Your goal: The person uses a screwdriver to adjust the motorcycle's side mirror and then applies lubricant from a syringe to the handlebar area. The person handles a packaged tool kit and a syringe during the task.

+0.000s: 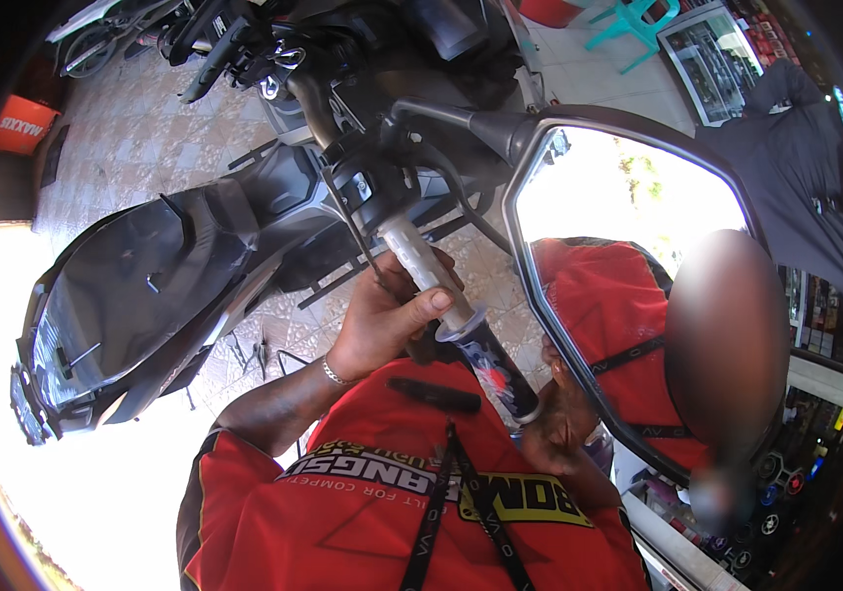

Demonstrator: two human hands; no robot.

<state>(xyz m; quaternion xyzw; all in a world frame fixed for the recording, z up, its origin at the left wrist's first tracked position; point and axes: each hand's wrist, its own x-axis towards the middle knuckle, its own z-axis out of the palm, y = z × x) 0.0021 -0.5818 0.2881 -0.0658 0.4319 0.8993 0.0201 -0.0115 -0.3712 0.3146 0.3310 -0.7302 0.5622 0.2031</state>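
A pale grey throttle tube (423, 266) slants down from the end of a motorcycle's handlebar. Around it my left hand (397, 310) is closed, its thumb lying along the side. Below the tube's flange sits a dark handlebar grip (500, 372) with a coloured pattern. My right hand (554, 419) is at the grip's outer end with curled fingers, partly hidden behind the mirror. Just above my left hand runs the brake lever (344, 219), close to my fingers.
A large black-rimmed mirror (518, 231) stands close on the right, reflecting a red shirt. The motorcycle seat (135, 276) stretches left with small tools on it. Farther off are a glass display case (712, 59), a green plastic chair (638, 25) and a person in dark clothes (796, 177).
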